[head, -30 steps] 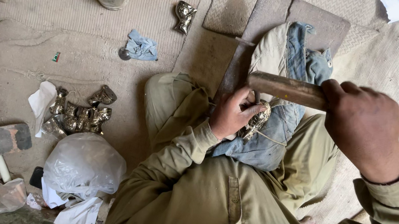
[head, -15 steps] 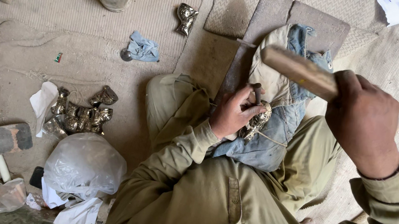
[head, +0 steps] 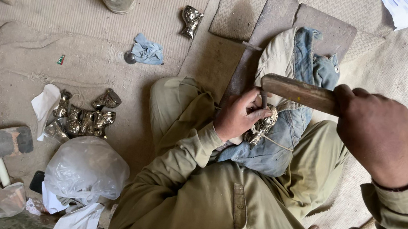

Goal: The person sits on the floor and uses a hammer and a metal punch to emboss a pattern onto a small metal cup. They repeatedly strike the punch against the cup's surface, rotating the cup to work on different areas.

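The right hand grips a wooden mallet, its surface worn, matt and brown. Under the fingers of the left hand sits a small metal piece, brassy and ridged, with a dull shine. It rests on a faded blue denim cloth, soft and creased, just beyond those fingertips. Well to the left of the fingers lie more metal pieces, glossy and reflective, beside crumpled white paper and a thin, cloudy plastic bag. The floor mat is coarse, woven and matt.
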